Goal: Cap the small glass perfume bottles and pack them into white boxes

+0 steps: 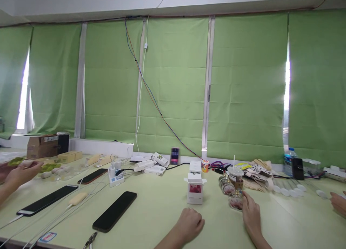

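My left hand [190, 223] rests curled into a fist on the table, with nothing showing in its fingers. Just beyond it stands a small white box [195, 196] with a pink picture on its front and its top flaps open. At the right, my right hand [251, 211] has its fingers against the side of a round clear jar [235, 202] with pinkish contents. Its far fingers are partly hidden. A similar jar [226, 185] lies tilted behind, beside a lidded drink cup [235, 174] with a straw.
Phones [115, 211], white cables and a power strip [116, 178] lie at left. White boxes [151, 164] are piled at the back. Cloths [258, 173], a water bottle [290, 160] and clear tubes [289, 189] stand right. Other people's hands [23, 173] show at both edges.
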Demonstrator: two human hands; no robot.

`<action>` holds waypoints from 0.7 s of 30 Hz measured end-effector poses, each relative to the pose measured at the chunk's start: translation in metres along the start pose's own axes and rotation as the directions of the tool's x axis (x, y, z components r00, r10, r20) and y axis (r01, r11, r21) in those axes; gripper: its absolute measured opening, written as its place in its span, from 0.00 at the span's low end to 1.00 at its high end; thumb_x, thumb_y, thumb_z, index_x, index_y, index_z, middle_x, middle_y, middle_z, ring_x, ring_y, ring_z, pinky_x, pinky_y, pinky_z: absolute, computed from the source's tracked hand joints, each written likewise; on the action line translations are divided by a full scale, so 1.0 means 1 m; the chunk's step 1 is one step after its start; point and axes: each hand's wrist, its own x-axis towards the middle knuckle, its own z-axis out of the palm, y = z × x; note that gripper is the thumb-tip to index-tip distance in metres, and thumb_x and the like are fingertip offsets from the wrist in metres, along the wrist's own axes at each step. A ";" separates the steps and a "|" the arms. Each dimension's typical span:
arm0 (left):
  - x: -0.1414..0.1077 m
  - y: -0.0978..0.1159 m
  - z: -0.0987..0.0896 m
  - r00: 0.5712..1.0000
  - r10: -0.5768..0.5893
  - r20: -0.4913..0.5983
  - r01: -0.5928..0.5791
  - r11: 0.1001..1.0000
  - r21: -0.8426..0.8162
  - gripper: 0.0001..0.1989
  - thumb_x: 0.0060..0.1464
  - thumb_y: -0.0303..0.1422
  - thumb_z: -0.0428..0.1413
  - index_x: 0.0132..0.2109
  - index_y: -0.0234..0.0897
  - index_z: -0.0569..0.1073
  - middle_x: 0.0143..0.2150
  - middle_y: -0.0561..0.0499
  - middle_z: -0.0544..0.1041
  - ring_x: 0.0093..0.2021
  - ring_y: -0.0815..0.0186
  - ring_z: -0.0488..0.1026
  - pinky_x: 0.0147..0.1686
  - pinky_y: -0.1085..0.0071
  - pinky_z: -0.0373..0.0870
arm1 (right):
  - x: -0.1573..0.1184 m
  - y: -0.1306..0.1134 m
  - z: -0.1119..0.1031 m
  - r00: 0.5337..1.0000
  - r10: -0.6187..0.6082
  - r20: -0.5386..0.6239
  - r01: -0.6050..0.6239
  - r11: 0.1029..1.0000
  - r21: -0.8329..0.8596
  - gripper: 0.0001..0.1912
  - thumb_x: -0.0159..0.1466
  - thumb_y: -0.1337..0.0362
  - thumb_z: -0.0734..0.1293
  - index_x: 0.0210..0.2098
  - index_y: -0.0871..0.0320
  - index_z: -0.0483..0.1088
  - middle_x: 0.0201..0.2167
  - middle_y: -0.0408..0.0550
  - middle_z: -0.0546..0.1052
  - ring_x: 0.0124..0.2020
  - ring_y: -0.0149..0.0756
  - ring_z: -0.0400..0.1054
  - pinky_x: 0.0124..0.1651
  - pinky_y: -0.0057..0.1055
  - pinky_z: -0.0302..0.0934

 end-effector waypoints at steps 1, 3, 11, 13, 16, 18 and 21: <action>0.001 0.001 0.000 1.000 -0.006 -0.005 0.006 1.000 -0.016 0.17 0.58 0.35 0.44 0.28 0.37 0.74 0.30 0.43 0.77 0.32 0.57 0.72 0.35 0.64 0.63 | 0.000 -0.001 -0.001 0.998 0.037 0.041 -0.038 0.999 0.023 0.30 0.59 0.49 0.48 0.43 0.64 0.68 0.45 0.65 0.74 0.46 0.53 0.65 0.51 0.46 0.56; 0.006 0.004 0.001 0.999 -0.015 -0.029 0.012 0.997 -0.079 0.14 0.57 0.34 0.44 0.32 0.37 0.73 0.34 0.44 0.77 0.34 0.58 0.72 0.37 0.65 0.64 | -0.001 -0.004 -0.003 0.987 0.109 0.115 -0.116 0.992 0.056 0.31 0.59 0.46 0.48 0.42 0.62 0.69 0.44 0.64 0.74 0.47 0.53 0.66 0.49 0.45 0.58; 0.057 0.049 0.029 0.993 -0.044 -0.113 -0.008 0.908 -0.420 0.28 0.51 0.32 0.52 0.59 0.34 0.61 0.59 0.40 0.65 0.59 0.54 0.59 0.59 0.63 0.54 | -0.009 -0.019 -0.007 0.930 0.255 0.265 -0.321 0.915 0.244 0.29 0.57 0.39 0.51 0.30 0.56 0.70 0.21 0.48 0.74 0.22 0.42 0.69 0.25 0.34 0.61; 0.069 0.060 0.039 0.990 -0.130 -0.062 0.079 0.850 -0.521 0.41 0.46 0.38 0.58 0.64 0.30 0.53 0.66 0.37 0.54 0.65 0.51 0.50 0.63 0.62 0.47 | -0.011 -0.025 -0.007 0.927 0.226 0.299 -0.326 0.880 0.345 0.30 0.58 0.39 0.50 0.32 0.56 0.69 0.17 0.42 0.70 0.15 0.36 0.63 0.18 0.30 0.56; 0.081 0.069 0.045 0.980 -0.196 -0.013 0.146 0.768 -0.623 0.51 0.36 0.38 0.64 0.65 0.29 0.49 0.67 0.36 0.52 0.65 0.48 0.48 0.63 0.60 0.47 | -0.011 -0.029 -0.009 0.956 0.159 0.246 -0.235 0.917 0.322 0.29 0.59 0.41 0.50 0.36 0.56 0.69 0.16 0.39 0.68 0.16 0.36 0.63 0.22 0.31 0.58; 0.085 0.070 0.043 0.971 -0.234 -0.036 0.145 0.708 -0.692 0.45 0.38 0.33 0.63 0.63 0.31 0.53 0.63 0.37 0.59 0.62 0.51 0.57 0.60 0.61 0.53 | -0.009 -0.026 -0.009 0.974 0.123 0.189 -0.167 0.956 0.242 0.28 0.59 0.42 0.51 0.37 0.56 0.69 0.21 0.44 0.72 0.24 0.40 0.69 0.31 0.35 0.63; 0.088 0.066 0.040 0.961 -0.273 -0.044 0.124 0.566 -0.815 0.31 0.41 0.24 0.55 0.55 0.32 0.61 0.50 0.42 0.73 0.49 0.58 0.70 0.49 0.65 0.64 | -0.004 -0.020 -0.006 0.989 0.033 0.146 -0.067 0.970 0.234 0.29 0.58 0.43 0.53 0.41 0.58 0.70 0.37 0.53 0.76 0.43 0.48 0.69 0.47 0.42 0.62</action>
